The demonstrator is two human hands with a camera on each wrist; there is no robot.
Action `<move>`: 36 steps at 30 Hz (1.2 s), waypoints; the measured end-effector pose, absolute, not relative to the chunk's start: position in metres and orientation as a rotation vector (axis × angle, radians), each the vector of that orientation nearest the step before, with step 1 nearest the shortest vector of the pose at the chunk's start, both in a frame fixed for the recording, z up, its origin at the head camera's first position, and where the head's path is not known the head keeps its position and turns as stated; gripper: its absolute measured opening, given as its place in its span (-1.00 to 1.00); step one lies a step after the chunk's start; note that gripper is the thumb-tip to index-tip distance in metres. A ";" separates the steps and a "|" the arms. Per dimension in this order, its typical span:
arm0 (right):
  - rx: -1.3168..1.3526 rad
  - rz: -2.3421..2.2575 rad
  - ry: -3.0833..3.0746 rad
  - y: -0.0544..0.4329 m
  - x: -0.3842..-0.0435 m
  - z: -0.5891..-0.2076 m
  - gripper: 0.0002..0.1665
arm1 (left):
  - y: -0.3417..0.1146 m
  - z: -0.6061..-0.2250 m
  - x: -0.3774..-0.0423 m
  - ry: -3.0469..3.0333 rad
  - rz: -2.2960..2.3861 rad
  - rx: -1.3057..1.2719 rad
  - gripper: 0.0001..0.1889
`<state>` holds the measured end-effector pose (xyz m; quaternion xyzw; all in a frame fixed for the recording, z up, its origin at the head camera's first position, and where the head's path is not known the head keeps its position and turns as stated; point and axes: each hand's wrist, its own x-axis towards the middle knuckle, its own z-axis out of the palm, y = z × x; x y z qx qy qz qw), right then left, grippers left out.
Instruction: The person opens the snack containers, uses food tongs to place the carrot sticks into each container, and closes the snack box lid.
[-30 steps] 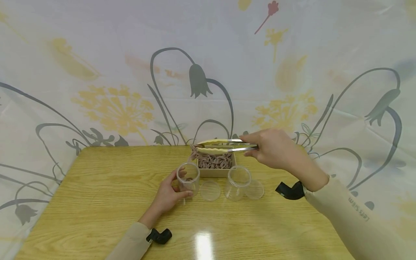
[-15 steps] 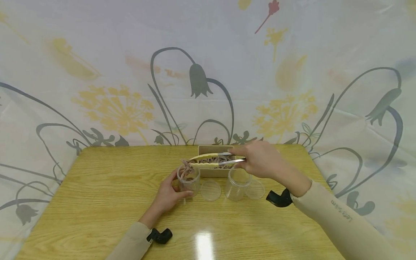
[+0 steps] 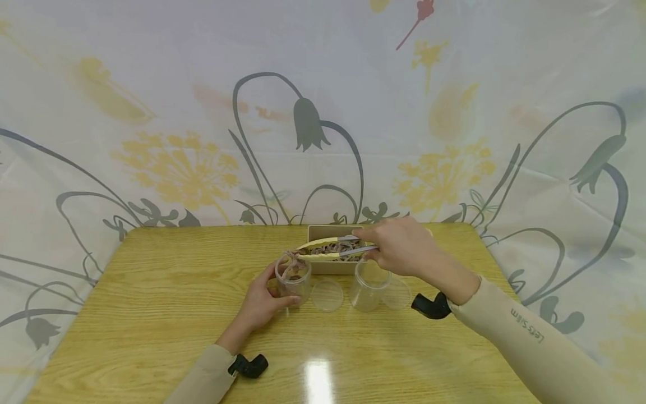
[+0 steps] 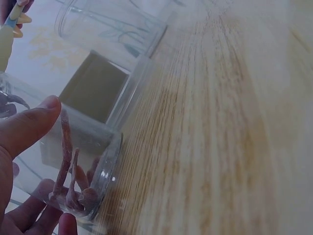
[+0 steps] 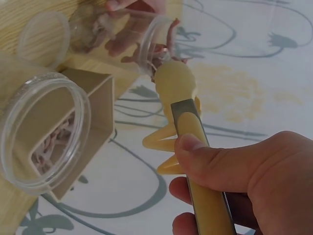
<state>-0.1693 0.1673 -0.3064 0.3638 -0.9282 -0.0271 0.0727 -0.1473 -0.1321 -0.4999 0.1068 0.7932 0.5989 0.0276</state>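
The left hand (image 3: 257,307) grips a clear plastic jar (image 3: 295,292) standing on the table, thumb on the near side. Inside it, the left wrist view shows several thin brownish strips (image 4: 63,156) near the bottom. My right hand (image 3: 404,247) holds tongs (image 3: 319,257) with pale yellow heads and metal handles. Their tips are at the jar's mouth, where a clump of the strips (image 3: 290,259) hangs partly inside and partly over the rim. The right wrist view shows the thumb pressed on the tongs' handle (image 5: 210,205); whether the tips still pinch the clump is hard to tell.
Behind the jars stands a beige box (image 3: 333,268) with more strips in it. To the right is a second clear jar (image 3: 365,294). Two clear round lids lie flat, one lid (image 3: 327,296) between the jars and another lid (image 3: 398,294) at the right.
The tongs have moved left and toward the person, from over the box to the left jar's mouth, and the clump has gone lower into the jar. The left hand has stayed put.
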 end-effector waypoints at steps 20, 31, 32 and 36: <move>1.249 -0.530 -2.472 0.133 -0.153 -0.279 -0.67 | -0.132 -0.502 -0.149 2.428 1.858 0.344 -0.19; 1.307 -0.662 -2.365 0.128 -0.151 -0.278 -0.66 | -0.133 -0.500 -0.149 2.449 1.820 0.342 -0.06; 1.312 -0.673 -2.343 0.128 -0.151 -0.279 -0.66 | -0.133 -0.500 -0.149 2.451 1.818 0.344 -0.05; 1.320 -0.705 -2.261 0.126 -0.149 -0.280 -0.67 | -0.133 -0.500 -0.149 2.462 1.805 0.330 -0.05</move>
